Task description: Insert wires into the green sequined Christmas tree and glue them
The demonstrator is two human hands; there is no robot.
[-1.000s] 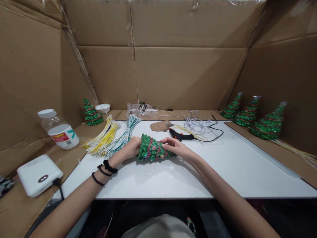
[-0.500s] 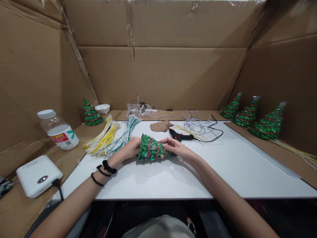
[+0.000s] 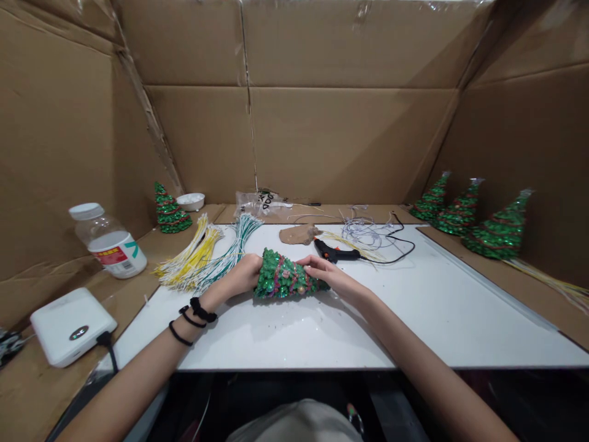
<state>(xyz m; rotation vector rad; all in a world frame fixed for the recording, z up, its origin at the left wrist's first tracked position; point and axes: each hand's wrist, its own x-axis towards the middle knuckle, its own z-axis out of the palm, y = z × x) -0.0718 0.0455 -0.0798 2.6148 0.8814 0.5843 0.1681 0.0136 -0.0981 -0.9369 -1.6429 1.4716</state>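
A small green Christmas tree (image 3: 281,276) with red garland and tiny ornaments lies on its side over the white board (image 3: 294,337), its wide base to the left. My left hand (image 3: 248,273) is closed at that base, and its fingertips are hidden by the tree. Toward the narrow end, my right hand (image 3: 324,270) curls its fingers over the top side and grips the tree. The tip is mostly covered by this hand. Just beyond the right hand rests a black hot glue gun (image 3: 338,252) with its cord trailing right.
Bundles of yellow wires (image 3: 196,255) and green-and-white wires (image 3: 237,245) lie left. A brown scrap (image 3: 297,234) and tangled clear wires (image 3: 363,230) sit behind. One tree (image 3: 170,212) stands left, others (image 3: 499,227) right. A plastic bottle (image 3: 110,245) and white power bank (image 3: 73,325) flank the board.
Both hands and the tree stay almost exactly in place. Green digits now show on the power bank's display.
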